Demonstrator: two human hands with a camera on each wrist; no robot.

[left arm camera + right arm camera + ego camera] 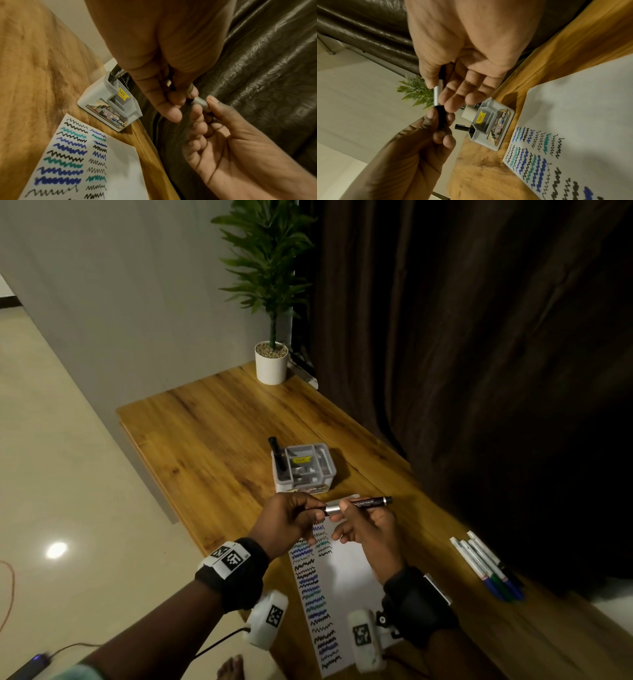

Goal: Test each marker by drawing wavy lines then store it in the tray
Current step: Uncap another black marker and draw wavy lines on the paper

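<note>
Above table; marker between hands

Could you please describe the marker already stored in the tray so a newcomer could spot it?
On the wooden table, beyond the paper, stands a small grey tray. The black marker stands upright in its left corner, the only one there; the others lie by the table's right edge.

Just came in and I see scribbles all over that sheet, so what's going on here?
A person is testing markers. Both hands hold one black marker above the paper: the left hand pinches its cap end, the right hand holds the barrel. Whether the cap is going on or coming off cannot be told. The paper already carries many wavy lines. One black marker stands in the grey tray, and several more markers lie on the table to the right.
</note>
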